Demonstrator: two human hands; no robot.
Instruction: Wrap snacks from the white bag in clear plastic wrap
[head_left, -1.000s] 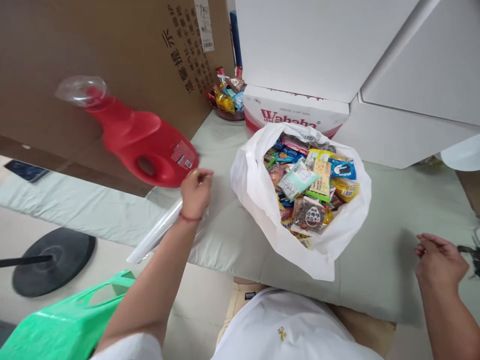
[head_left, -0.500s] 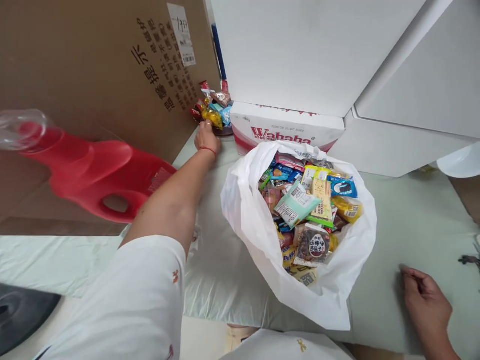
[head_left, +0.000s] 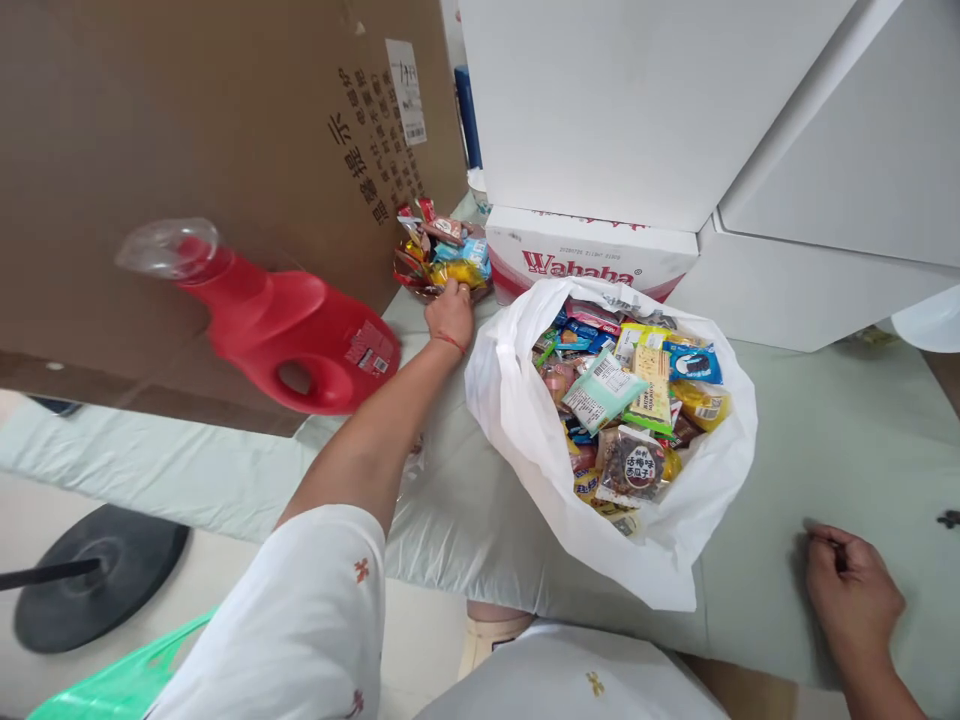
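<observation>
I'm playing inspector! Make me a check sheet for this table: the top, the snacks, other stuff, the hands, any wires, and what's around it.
Surface: pale green covered table, wrinkled along the near edge.
Main things: open white plastic bag full of wrapped snacks; bowl heaped with more.
Clutter: red handled jug; Wahaha box behind the bag; small dark object, too small to identify.
Hands: left hand at the bowl's near side, fingertips partly hidden; right hand loosely curled near the table's right side.
Cables: nothing seen.
Surroundings: brown cardboard carton; green bag; black round base on the floor.
</observation>
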